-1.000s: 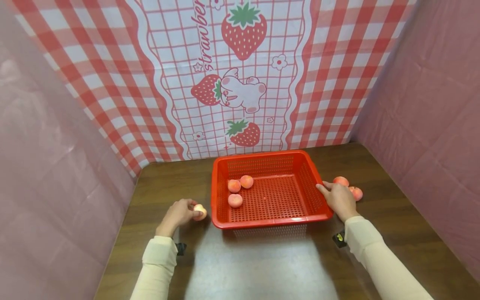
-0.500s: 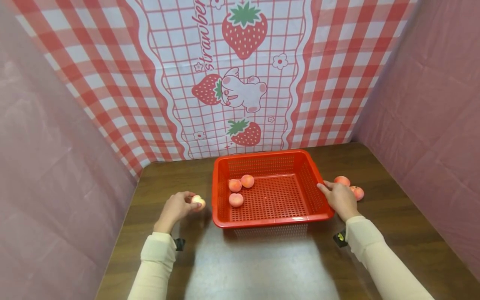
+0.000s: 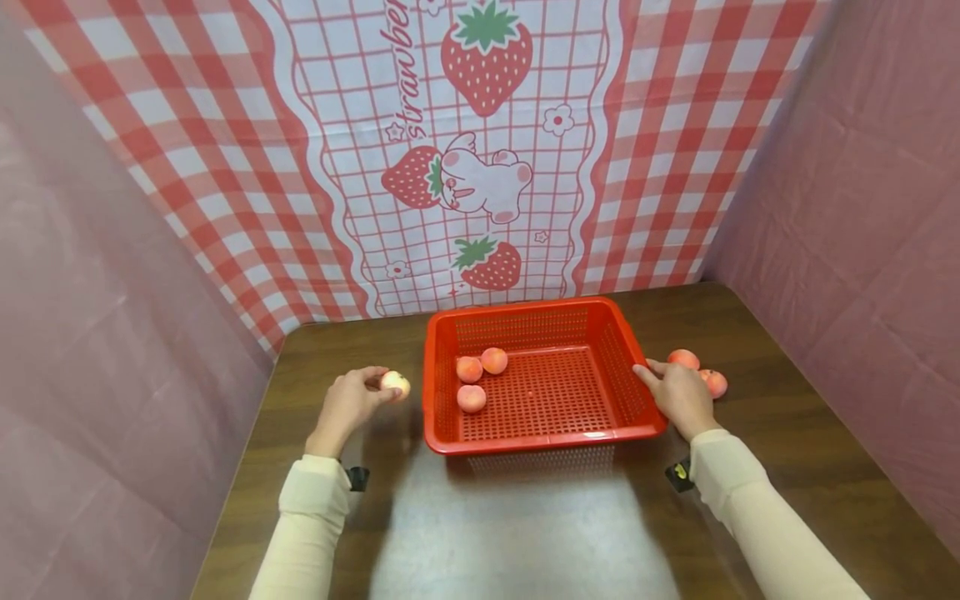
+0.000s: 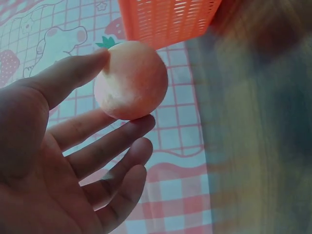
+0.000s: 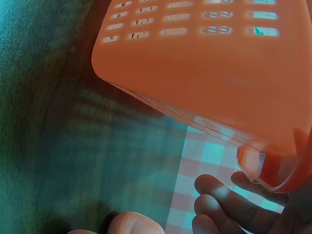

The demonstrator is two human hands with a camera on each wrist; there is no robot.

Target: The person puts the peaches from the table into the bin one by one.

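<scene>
My left hand (image 3: 347,408) pinches a pale pink-yellow peach (image 3: 395,384) between thumb and fingertips, left of the red plastic basket (image 3: 540,442). In the left wrist view this peach (image 4: 131,80) sits between the thumb and the nearer fingers, while the other fingers curl loosely below it. My right hand (image 3: 684,398) holds the basket's right rim, thumb over the edge. The right wrist view shows several fingers (image 5: 219,204) outside the basket wall (image 5: 204,73), under the rim. Inside the basket, at its left, lie three peaches (image 3: 472,398).
Two more peaches (image 3: 683,360) lie on the wooden table (image 3: 795,450) to the right, beyond my right hand. A checked strawberry cloth (image 3: 487,167) hangs behind the table. Pink curtains (image 3: 840,208) flank both sides.
My left hand has moved away from me, lifting the peach from near the table beside the basket's front left corner. My right hand and the basket stay in place.
</scene>
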